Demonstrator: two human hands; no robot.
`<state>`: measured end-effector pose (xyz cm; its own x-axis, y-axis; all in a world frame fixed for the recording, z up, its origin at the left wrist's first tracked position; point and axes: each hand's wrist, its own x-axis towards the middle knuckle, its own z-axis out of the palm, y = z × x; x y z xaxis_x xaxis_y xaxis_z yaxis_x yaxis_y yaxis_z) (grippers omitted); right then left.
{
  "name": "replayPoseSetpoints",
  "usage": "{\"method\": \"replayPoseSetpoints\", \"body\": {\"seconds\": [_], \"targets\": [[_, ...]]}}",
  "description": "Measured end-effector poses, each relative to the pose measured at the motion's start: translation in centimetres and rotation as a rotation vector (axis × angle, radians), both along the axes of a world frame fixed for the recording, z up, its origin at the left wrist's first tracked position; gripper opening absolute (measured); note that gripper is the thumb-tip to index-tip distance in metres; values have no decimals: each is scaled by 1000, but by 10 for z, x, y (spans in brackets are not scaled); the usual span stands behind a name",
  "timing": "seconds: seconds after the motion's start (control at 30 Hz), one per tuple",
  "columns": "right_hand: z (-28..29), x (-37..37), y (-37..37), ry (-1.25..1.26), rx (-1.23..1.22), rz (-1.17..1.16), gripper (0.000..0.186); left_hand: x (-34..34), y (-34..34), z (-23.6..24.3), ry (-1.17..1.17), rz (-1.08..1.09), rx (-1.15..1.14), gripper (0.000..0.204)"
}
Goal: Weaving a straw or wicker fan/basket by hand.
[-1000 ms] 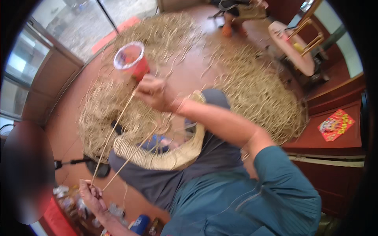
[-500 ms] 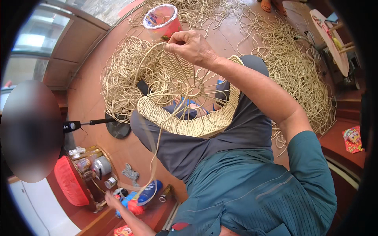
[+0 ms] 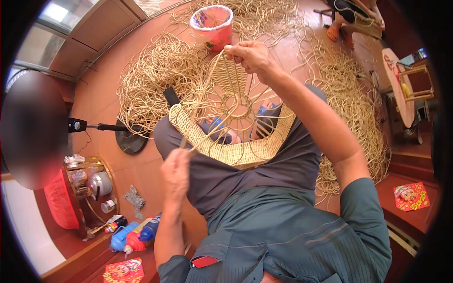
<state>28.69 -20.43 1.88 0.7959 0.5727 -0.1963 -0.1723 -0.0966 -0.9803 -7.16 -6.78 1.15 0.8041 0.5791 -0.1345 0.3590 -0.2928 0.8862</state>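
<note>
Across my knees lies a round woven straw-rope basket (image 3: 236,154), its open frame of thin rods (image 3: 240,111) meeting at a small ring. Its lower band is densely woven, and another woven patch (image 3: 229,75) stands at the top. My right hand (image 3: 252,59) is closed at that upper edge, pinching the frame where a rope bends round. My left hand (image 3: 175,174), slightly smeared, is closed beside my left thigh, just off the band's left end. A short length of straw rope shows above its fingers.
Heaps of loose straw rope (image 3: 151,89) lie on the tiled floor at left, with more rope (image 3: 356,127) at right. A pink bucket (image 3: 217,35) stands ahead. Left are a standing fan's base (image 3: 132,137) and bottles (image 3: 148,228). A person's sandalled feet (image 3: 334,33) show far right.
My left hand has come up and right from the bottles toward the basket, and the long taut rope no longer stretches down. My right hand keeps its pinch at the top.
</note>
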Motion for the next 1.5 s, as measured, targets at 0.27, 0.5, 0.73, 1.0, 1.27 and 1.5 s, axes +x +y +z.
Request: {"method": "replayPoseSetpoints", "body": {"seconds": [0.27,0.5,0.73,1.0,1.27,1.5], "targets": [[1,2,14,-134,-12,-5,29,-407,216,-42,799,468,1064,32],[2,2,6,23,137,-61,18,-499,296,-1,925,831,970,35],[1,-1,5,11,97,32,18,-74,108,20,51,350,368,23],[18,4,-5,81,-67,110,21,94,-45,28,-372,-160,574,14],[21,7,-10,58,-102,141,25,173,-52,19,-406,-75,360,14],[21,8,-9,29,-98,135,30,204,-57,7,-416,-40,512,19]]}}
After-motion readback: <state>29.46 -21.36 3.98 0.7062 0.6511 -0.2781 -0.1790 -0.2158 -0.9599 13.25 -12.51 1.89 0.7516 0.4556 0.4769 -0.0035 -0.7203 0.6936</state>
